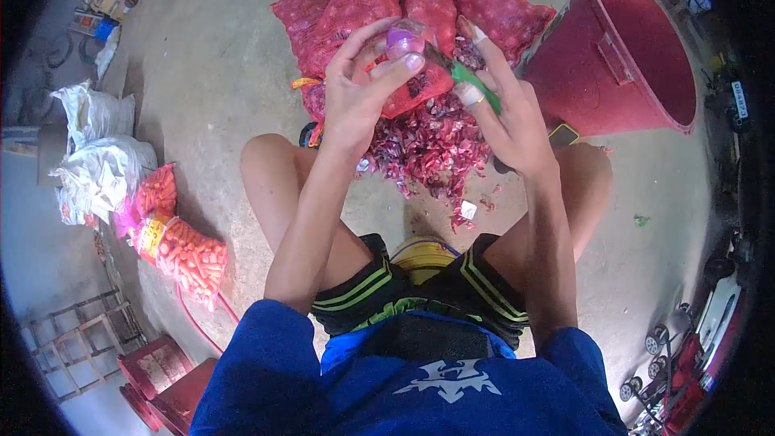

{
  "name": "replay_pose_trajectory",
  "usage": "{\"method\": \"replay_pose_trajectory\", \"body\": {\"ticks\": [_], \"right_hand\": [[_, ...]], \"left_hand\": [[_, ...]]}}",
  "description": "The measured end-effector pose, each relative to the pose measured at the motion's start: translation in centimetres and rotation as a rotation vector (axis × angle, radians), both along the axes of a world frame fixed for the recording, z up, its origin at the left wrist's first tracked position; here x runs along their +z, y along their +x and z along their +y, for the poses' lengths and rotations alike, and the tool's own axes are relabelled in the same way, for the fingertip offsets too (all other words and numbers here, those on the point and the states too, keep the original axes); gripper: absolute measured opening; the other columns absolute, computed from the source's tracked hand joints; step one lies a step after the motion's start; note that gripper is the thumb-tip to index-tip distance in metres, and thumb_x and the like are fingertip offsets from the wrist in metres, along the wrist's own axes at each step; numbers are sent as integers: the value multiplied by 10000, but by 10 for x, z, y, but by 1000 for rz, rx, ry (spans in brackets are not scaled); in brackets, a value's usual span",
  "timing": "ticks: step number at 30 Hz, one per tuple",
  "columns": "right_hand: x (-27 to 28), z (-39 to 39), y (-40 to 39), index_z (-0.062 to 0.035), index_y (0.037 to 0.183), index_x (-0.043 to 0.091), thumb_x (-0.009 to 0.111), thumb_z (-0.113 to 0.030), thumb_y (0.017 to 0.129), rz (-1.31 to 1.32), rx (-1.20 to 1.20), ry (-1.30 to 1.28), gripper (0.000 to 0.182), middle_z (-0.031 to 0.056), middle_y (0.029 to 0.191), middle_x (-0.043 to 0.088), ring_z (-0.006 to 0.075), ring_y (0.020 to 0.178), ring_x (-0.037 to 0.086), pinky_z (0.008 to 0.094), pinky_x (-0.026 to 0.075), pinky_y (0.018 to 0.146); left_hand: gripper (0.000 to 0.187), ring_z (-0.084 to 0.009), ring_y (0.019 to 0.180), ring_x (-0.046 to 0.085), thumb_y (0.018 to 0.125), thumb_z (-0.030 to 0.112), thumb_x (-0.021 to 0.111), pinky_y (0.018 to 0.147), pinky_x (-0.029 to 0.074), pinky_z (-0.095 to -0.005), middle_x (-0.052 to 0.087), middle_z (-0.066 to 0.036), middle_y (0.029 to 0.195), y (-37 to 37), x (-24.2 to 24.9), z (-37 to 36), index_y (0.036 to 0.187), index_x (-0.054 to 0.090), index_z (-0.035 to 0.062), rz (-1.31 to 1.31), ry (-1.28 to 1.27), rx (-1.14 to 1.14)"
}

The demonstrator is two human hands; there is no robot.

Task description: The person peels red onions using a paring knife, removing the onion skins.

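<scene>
Between the thumb and fingers of my left hand (361, 85) is a purple onion (403, 42), held up in front of me. My right hand (508, 113) grips a knife by its green handle (476, 85), with the blade pointing toward the onion. Light-coloured wraps cover parts of the right thumb and index finger. Below both hands, a heap of onion skins (436, 145) spreads over the floor. Red mesh sacks of onions (355, 12) lie just beyond, partly hidden by my hands.
A large red bin (557, 85) stands at right. To the left are white sacks (109, 169) and a mesh bag of carrots (191, 254). Red containers (157, 367) sit at lower left, wheeled items (658, 347) at lower right. I sit on something yellow (424, 257).
</scene>
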State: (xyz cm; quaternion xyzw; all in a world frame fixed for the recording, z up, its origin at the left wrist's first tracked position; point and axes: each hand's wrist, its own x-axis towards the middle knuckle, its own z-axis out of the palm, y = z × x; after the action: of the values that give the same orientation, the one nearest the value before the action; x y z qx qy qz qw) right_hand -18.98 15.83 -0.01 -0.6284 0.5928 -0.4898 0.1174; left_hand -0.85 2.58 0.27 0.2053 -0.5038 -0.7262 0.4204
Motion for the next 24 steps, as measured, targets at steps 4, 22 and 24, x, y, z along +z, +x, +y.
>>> {"method": "replay_pose_trajectory", "body": {"ticks": [4, 22, 24], "right_hand": [[10, 0, 6, -59, 1614, 418, 673, -147, 1016, -98, -82, 130, 656, 213, 833, 692, 328, 664, 664, 409, 509, 677], [4, -2, 8, -80, 1629, 394, 671, -180, 1026, -38, -46, 134, 670, 206, 815, 663, 399, 679, 629, 426, 501, 675], [2, -1, 9, -84, 1631, 392, 672, -177, 1026, -18, -51, 127, 673, 208, 831, 675, 402, 687, 635, 427, 509, 682]], "left_hand": [[585, -210, 1147, 715, 887, -59, 816, 1031, 580, -356, 719, -154, 1285, -2, -3, 4, 1427, 596, -26, -50, -129, -14], [603, -232, 1169, 714, 871, -70, 833, 1045, 596, -373, 698, -163, 1305, 3, 3, -2, 1417, 579, -33, -27, -77, 85], [606, -232, 1168, 715, 870, -73, 832, 1041, 593, -369, 698, -164, 1308, 3, 1, -2, 1418, 577, -33, -11, -88, 81]]}}
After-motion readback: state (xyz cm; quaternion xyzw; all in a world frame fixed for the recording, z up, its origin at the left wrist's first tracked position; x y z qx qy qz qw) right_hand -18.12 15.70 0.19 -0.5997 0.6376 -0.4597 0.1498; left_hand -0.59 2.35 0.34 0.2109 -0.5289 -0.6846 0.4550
